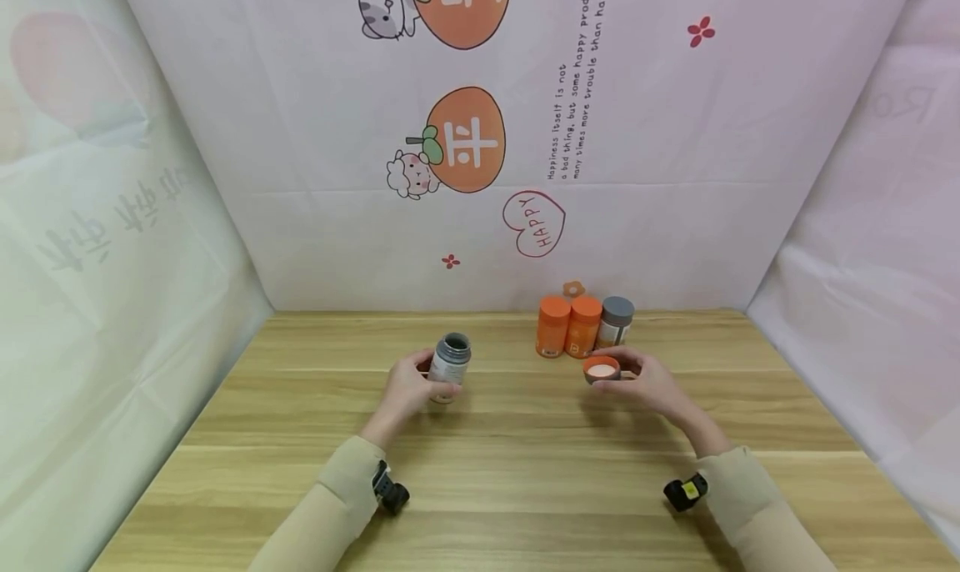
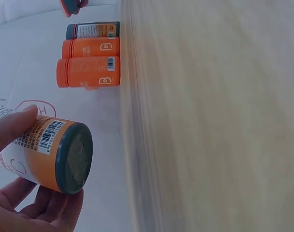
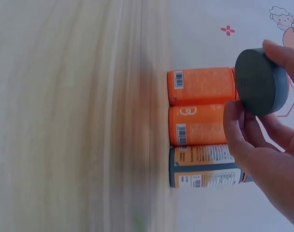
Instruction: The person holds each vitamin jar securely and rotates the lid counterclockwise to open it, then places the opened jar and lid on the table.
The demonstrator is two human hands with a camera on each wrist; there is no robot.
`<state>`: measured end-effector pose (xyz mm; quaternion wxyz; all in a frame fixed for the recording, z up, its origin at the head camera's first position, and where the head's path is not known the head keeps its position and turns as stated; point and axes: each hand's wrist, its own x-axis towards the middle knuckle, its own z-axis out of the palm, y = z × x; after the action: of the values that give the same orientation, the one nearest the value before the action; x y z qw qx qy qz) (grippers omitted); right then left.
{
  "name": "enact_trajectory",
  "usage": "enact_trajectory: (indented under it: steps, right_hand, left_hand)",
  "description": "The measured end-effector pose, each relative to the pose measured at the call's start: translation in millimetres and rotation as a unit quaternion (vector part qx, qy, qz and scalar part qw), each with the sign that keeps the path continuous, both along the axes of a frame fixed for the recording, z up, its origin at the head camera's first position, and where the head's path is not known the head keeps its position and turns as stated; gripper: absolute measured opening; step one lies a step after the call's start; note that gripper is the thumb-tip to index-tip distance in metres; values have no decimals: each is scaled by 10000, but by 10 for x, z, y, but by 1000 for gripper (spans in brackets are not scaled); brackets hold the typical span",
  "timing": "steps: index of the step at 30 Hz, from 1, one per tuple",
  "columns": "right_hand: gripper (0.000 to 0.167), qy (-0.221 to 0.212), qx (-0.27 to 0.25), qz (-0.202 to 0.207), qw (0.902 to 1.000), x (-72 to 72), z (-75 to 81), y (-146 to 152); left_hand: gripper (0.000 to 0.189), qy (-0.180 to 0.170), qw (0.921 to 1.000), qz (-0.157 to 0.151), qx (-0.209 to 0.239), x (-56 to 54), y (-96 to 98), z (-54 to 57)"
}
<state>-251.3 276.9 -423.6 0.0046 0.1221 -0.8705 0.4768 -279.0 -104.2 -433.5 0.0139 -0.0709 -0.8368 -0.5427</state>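
My left hand (image 1: pixel 407 388) grips an uncapped grey-necked bottle (image 1: pixel 451 363), its dark mouth facing up. In the left wrist view the thumb lies on the label side of this bottle (image 2: pixel 45 145), fingers are beneath, and its grey base shows. To the right, my right hand (image 1: pixel 651 380) pinches a round screw cap (image 1: pixel 602 369) between thumb and fingers. The cap's inside, orange-rimmed with a pale liner, faces up toward the head camera. From the right wrist, the cap's (image 3: pixel 255 82) flat dark grey top is visible.
At the back of the wooden table (image 1: pixel 510 489), against the printed white cloth (image 1: pixel 337 247), stand two capped orange bottles (image 1: pixel 552 328) (image 3: pixel 200 124) and a grey-capped bottle (image 1: pixel 617 318), side by side. White cloth also hangs along the left and right sides.
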Motion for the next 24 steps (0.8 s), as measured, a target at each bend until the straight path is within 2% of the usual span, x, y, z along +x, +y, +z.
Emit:
enact_trajectory:
  steps: [13, 24]
  right_hand:
    - [56, 325, 271, -231, 9988, -43, -72, 220]
    - [64, 218, 504, -375, 9978, -137, -91, 443]
  left_hand:
    - [61, -103, 9998, 129, -59, -74, -112, -13]
    - [62, -209, 9995, 212, -110, -132, -214, -10]
